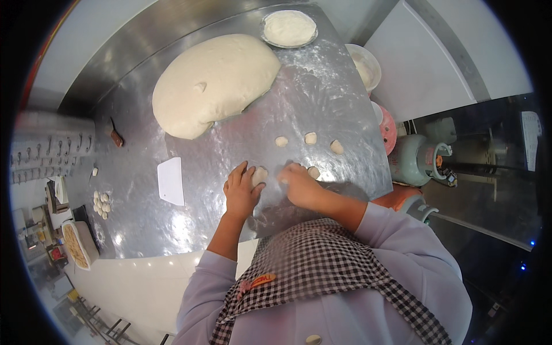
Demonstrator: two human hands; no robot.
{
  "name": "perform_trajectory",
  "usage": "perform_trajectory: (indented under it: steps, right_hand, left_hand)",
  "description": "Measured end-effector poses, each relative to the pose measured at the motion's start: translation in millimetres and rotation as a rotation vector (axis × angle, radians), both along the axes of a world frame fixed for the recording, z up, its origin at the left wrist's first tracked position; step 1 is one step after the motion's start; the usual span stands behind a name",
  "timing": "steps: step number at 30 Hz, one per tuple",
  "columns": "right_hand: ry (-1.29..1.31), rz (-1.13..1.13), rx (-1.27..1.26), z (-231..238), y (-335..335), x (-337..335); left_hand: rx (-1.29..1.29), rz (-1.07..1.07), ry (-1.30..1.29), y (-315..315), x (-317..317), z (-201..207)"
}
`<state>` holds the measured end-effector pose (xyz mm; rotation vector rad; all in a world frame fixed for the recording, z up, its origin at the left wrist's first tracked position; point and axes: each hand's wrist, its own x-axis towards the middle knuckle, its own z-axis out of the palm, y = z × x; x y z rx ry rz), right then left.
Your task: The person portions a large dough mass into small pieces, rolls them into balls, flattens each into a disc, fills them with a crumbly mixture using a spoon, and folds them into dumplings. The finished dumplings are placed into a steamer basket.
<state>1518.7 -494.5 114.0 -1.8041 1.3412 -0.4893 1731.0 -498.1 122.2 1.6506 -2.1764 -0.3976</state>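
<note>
My left hand [241, 188] rests low over the metal table, fingers apart. A small flattened dough piece [260, 175] lies in the gap between its thumb and forefinger, touching or nearly touching them. Just to the right, my right hand [300, 185] is closed and slightly blurred; a pale bit shows by its fingertips, too unclear to name. Beside that hand's knuckles sits another dough piece [313, 172]. Farther off, three more lie in a loose row: a left one [281, 141], a middle one [311, 138] and a right one [337, 147].
A huge dough mass [215, 83] spreads across the back of the metal table [230, 141]. Behind it stands a bowl of flour [290, 29]. A white scraper [171, 181] lies left, with a dark-handled tool [117, 137] and small dough balls [102, 205] beyond. Gas cylinders [414, 161] stand right.
</note>
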Motion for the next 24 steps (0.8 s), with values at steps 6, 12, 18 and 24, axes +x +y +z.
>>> perform_trajectory:
  steps: [6,12,18,24]
  right_hand:
    - [-0.310,-0.119,0.423,18.3,-15.7,24.3]
    - [-0.409,-0.021,0.410,27.1,-20.0,34.1]
    - [-0.512,-0.076,0.472,46.0,-16.1,34.6]
    - [-0.302,-0.028,0.296,48.7,-33.4,26.4]
  left_hand:
    - [0.465,0.066,0.483,13.1,-0.7,2.6]
    - [0.477,0.018,0.494,17.8,-13.0,55.2]
    - [0.815,-0.011,0.418,11.1,-1.3,79.2]
    - [0.977,0.003,0.959,36.8,25.4,115.0]
